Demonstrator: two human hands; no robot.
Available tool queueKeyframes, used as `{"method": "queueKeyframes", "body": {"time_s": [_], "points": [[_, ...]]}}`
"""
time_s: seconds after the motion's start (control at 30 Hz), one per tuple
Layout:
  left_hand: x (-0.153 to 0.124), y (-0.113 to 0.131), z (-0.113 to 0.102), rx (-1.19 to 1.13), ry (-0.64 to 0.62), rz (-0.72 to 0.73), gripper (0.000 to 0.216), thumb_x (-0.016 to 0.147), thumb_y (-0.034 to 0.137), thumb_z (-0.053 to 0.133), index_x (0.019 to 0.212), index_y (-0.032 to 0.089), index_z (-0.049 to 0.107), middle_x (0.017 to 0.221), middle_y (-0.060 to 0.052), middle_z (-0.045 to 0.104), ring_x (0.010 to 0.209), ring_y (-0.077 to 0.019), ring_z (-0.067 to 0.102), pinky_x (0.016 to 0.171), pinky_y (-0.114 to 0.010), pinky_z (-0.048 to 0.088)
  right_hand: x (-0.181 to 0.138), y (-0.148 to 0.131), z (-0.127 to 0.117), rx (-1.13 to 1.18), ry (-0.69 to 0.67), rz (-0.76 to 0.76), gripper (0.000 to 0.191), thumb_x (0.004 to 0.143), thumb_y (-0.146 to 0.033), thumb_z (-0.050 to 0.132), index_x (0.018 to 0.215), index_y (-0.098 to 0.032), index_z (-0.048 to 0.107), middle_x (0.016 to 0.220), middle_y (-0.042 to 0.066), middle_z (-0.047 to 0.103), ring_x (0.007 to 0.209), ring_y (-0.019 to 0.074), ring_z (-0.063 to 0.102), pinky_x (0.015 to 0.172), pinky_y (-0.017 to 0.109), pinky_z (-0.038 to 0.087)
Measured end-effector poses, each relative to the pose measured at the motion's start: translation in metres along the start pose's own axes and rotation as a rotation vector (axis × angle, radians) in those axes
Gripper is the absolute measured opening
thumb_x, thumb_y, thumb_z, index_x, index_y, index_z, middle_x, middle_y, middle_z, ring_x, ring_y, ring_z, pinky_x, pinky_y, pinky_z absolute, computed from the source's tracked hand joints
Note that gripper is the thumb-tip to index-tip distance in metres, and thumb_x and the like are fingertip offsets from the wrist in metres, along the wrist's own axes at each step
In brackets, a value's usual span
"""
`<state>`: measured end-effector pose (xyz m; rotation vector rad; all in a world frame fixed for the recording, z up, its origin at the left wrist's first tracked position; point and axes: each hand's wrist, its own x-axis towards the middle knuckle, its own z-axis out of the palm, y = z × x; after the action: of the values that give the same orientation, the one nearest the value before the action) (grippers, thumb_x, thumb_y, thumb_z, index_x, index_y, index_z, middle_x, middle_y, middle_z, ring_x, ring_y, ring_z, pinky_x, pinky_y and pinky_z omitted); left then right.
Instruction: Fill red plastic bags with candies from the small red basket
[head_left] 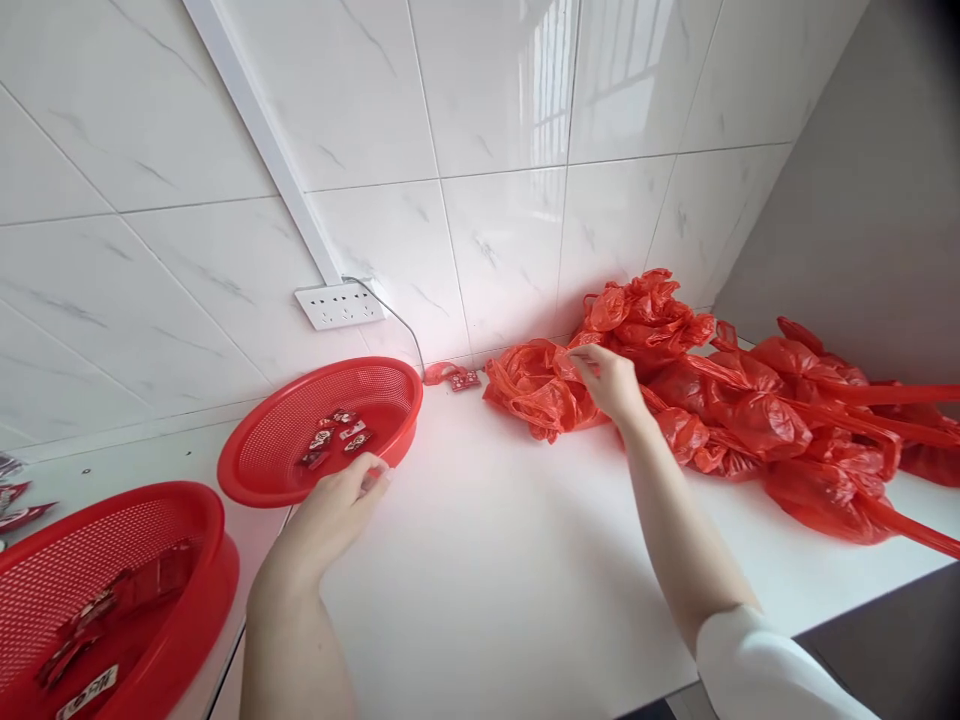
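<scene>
"Baskets are filling the left side, but what is lying beyond them at the edge?"

"Wrapped packets (28,517) are lying there, partly cut off, so I'm not giving a number. Next, the near basket (206,605) is holding red packets (86,620), overlapping too much to count."

"And the second one?"

"The far basket (262,440), making two red baskets in all, is standing near the wall and cradling about half a dozen small packets (322,438) (some are overlapping, so I'm not swearing to it)."

"How many hands are showing?"

"Two. The left hand (341,510) is hovering by the far basket's near rim with bent fingers; I'm unable to tell whether the tips are meeting or holding anything."

"Further right?"

"One socket strip (341,306) is hanging on the tiled wall (367,230), and one stray packet (465,380) is lying on the white tabletop (480,560) near it. Then one crumpled bag (529,395) is lying just beside the bag heap."

"And the right hand (611,382)?"

"Its fingertips are lying close together at that bag's right side; whether they're pinching its film, I'm unable to tell. Beyond, the bag heap (765,420) is sprawling rightward, many red bags bulging, too tangled to count."
</scene>
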<state>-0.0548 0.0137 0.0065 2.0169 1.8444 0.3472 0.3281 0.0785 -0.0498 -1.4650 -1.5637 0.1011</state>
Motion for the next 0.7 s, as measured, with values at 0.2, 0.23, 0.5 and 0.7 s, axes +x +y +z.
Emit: {"method": "queueKeyframes", "body": {"time_s": [0.2, 0.23, 0.5, 0.7], "points": [[-0.005, 0.0, 0.001, -0.024, -0.038, -0.023, 0.027, 0.085, 0.049, 0.042, 0.087, 0.026, 0.056, 0.086, -0.002, 0.068, 0.059, -0.0184, 0.057, 0.054, -0.027, 0.041, 0.002, -0.015, 0.054, -0.199, -0.385, 0.266, 0.035, 0.076, -0.02, 0.066, 0.111, -0.021, 0.066, 0.144, 0.014, 0.047, 0.135, 0.0328, 0.037, 0.107, 0.052, 0.03], [-0.006, 0.001, 0.001, -0.024, -0.034, -0.025, 0.027, 0.086, 0.049, 0.041, 0.087, 0.026, 0.056, 0.085, -0.002, 0.068, 0.059, -0.0182, 0.057, 0.055, -0.027, 0.041, -0.001, -0.013, 0.055, -0.226, -0.408, 0.296, 0.034, 0.072, -0.016, 0.067, 0.106, -0.021, 0.068, 0.145, 0.014, 0.046, 0.137, 0.0357, 0.033, 0.107, 0.055, 0.028], [-0.006, 0.016, 0.009, -0.092, 0.004, 0.096, 0.026, 0.09, 0.046, 0.042, 0.088, 0.026, 0.058, 0.09, -0.004, 0.069, 0.082, -0.0234, 0.065, 0.065, -0.03, 0.047, -0.011, -0.037, 0.009, 0.085, -0.284, 0.248, 0.02, 0.091, -0.034, 0.047, 0.097, -0.021, 0.061, 0.093, 0.006, 0.067, 0.085, 0.0213, 0.062, 0.076, 0.034, 0.048], [-0.013, 0.05, 0.031, -0.401, 0.326, 0.3, 0.038, 0.09, 0.042, 0.052, 0.126, 0.029, 0.051, 0.139, -0.006, 0.051, 0.128, -0.0255, 0.048, 0.099, -0.038, 0.044, -0.024, -0.081, -0.016, 0.799, -0.435, 0.075, 0.018, 0.088, -0.039, 0.061, 0.094, -0.022, 0.062, 0.098, 0.004, 0.066, 0.088, 0.0191, 0.062, 0.081, 0.033, 0.051]]}}
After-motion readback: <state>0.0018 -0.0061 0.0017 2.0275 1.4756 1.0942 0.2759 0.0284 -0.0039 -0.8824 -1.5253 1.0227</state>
